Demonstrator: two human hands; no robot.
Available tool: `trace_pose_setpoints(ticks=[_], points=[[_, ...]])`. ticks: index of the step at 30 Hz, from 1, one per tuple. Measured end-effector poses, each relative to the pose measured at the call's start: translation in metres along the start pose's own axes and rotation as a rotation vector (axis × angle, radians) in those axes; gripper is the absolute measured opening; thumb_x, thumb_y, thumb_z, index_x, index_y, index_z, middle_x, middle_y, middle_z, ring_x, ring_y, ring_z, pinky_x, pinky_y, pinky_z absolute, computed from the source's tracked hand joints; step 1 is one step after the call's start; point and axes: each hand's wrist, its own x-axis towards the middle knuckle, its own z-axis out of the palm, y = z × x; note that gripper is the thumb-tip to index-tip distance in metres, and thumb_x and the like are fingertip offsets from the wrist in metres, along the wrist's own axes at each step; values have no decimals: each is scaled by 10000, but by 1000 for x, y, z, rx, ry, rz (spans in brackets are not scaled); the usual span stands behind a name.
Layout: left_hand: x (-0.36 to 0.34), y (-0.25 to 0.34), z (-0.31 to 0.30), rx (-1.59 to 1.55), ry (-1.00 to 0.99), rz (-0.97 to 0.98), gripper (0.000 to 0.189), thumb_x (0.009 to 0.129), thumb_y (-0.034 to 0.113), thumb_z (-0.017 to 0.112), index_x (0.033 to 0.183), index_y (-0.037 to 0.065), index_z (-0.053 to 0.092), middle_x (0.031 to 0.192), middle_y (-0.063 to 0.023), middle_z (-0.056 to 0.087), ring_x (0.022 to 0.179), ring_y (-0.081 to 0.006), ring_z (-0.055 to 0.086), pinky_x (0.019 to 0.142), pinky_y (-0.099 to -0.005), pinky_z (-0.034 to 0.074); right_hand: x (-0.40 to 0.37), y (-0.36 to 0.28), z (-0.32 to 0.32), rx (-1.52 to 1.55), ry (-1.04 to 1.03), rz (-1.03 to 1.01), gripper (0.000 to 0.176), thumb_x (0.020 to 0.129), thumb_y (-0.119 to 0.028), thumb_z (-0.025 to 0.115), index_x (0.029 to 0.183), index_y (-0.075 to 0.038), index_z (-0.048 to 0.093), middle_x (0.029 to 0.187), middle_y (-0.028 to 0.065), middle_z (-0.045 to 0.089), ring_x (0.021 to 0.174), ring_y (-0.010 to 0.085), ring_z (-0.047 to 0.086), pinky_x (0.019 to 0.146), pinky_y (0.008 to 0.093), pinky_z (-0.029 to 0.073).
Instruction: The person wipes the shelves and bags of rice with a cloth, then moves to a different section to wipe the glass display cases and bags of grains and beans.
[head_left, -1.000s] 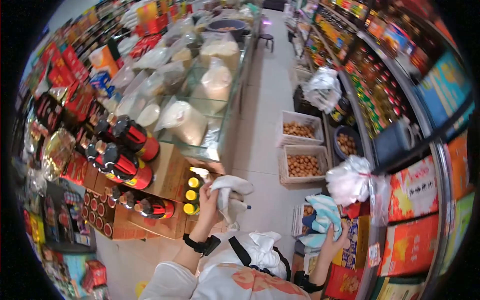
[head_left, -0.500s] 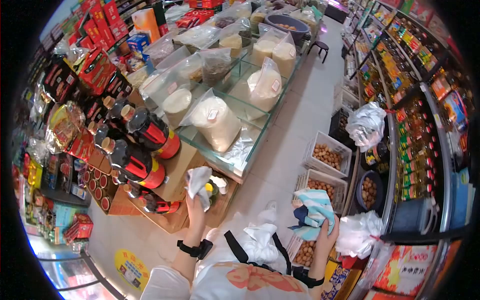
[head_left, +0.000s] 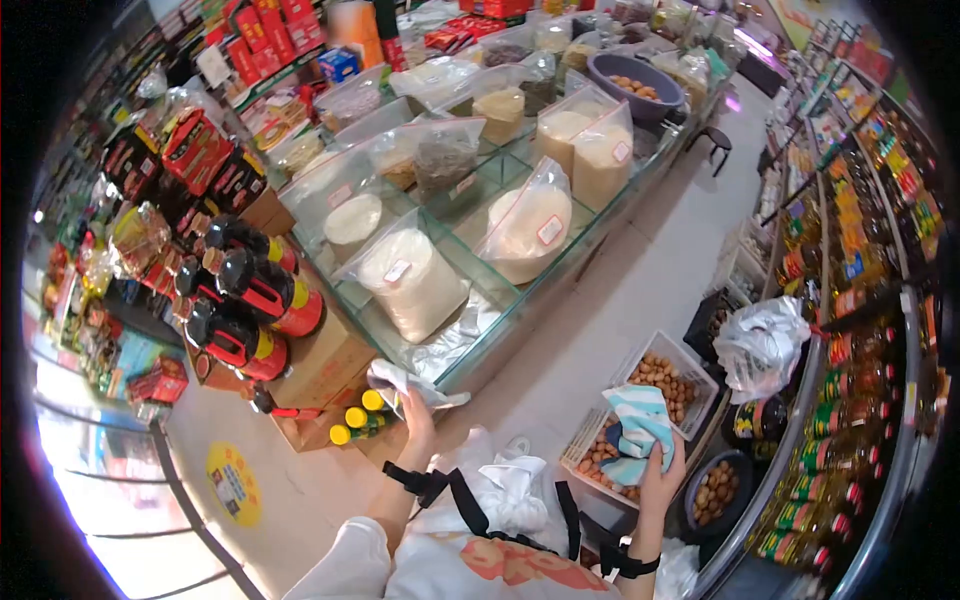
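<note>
In the lower middle of the head view, my left hand [head_left: 418, 424] is closed on a whitish cloth [head_left: 392, 380], close to the near corner of the glass-sided display case [head_left: 500, 322]. Below that cloth, yellow-capped bottles [head_left: 362, 416] stand beside a cardboard box [head_left: 318, 362]. My right hand [head_left: 660, 474] grips a light-blue and white striped towel [head_left: 638, 420] with a dark blue part. This towel hangs over a white plastic basket [head_left: 592, 440] of eggs and hides some of them.
Bags of white grain or powder [head_left: 410, 280] fill the case. Large dark bottles with red labels [head_left: 268, 290] stand on boxes at left. A purple basin [head_left: 625, 95], a black stool [head_left: 712, 142], a bowl of eggs [head_left: 715, 492] and shelves of oil bottles [head_left: 850, 390] border the aisle.
The view has turned, bringing the case corner closer. My left hand has moved lower with its cloth, now beside the case corner. The striped towel stays in my right hand above the egg baskets.
</note>
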Motion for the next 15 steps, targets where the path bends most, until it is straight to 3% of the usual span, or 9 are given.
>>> trace_pose_setpoints(ticks=[1, 2, 4, 8, 10, 11, 12, 14, 15], points=[[-7, 7, 4, 59, 27, 82, 650, 943, 382, 413, 1454, 77, 151, 1385, -109, 348, 1267, -250, 357, 993, -371, 362, 12, -1, 4, -24, -9, -34, 256, 890, -87, 533, 1115, 35, 546, 1055, 148, 595, 978, 228, 561, 871, 327, 414], [-17, 19, -1, 91, -94, 44, 687, 932, 403, 447, 1462, 94, 138, 1420, -98, 308, 1306, -228, 314, 999, -363, 358, 22, 1, 7, -45, -17, -71, 254, 880, -84, 545, 1109, 25, 556, 1025, 163, 608, 955, 243, 574, 853, 335, 428], [1, -5, -18, 208, -38, 200, 660, 926, 396, 471, 1462, 138, 185, 1389, -94, 327, 1266, -206, 345, 983, -344, 368, 38, 23, 26, -63, -91, -69, 267, 844, -63, 578, 1096, 26, 562, 1029, 171, 606, 969, 261, 575, 871, 345, 424], [-5, -8, -11, -79, 129, 155, 595, 923, 344, 506, 1434, 138, 281, 1278, -97, 417, 1149, -198, 430, 936, -318, 386, 47, 37, 83, -93, -437, -217, 217, 794, -24, 598, 999, 32, 557, 985, 181, 581, 936, 312, 567, 849, 367, 427], [-19, 24, 10, 177, 92, 143, 513, 939, 276, 491, 1389, 98, 319, 1299, -83, 426, 1095, -184, 495, 913, -299, 397, 52, 32, 113, -75, -533, -248, 221, 812, -39, 590, 1013, 29, 531, 980, 186, 570, 916, 319, 564, 830, 367, 429], [-12, 25, 9, 337, 185, 91, 479, 878, 138, 569, 1326, 93, 405, 1076, -80, 502, 970, -196, 492, 854, -305, 402, 51, 29, 124, -46, -604, -271, 226, 830, -54, 582, 1028, 26, 506, 975, 190, 560, 896, 325, 561, 812, 367, 431], [-2, 20, 6, 336, 195, 78, 479, 878, 138, 569, 1326, 93, 405, 1076, -80, 502, 970, -196, 492, 854, -305, 402, 53, 24, 133, -53, -618, -266, 226, 830, -54, 582, 1028, 26, 506, 975, 190, 560, 896, 325, 561, 812, 367, 431], [28, 7, 1, 377, 204, 423, 444, 825, 67, 589, 1239, 67, 429, 1028, -93, 491, 960, -213, 486, 838, -334, 395, 59, 12, 147, 23, -642, -105, 270, 871, -101, 563, 1083, 14, 441, 980, 196, 549, 885, 320, 560, 792, 362, 430], [40, 9, 2, 523, 285, 532, 423, 761, 15, 596, 1148, 51, 430, 1006, -135, 485, 961, -277, 487, 854, -380, 375, 64, 7, 151, 55, -655, -72, 271, 899, -136, 540, 1089, 6, 408, 960, 199, 545, 883, 312, 560, 779, 358, 430]])
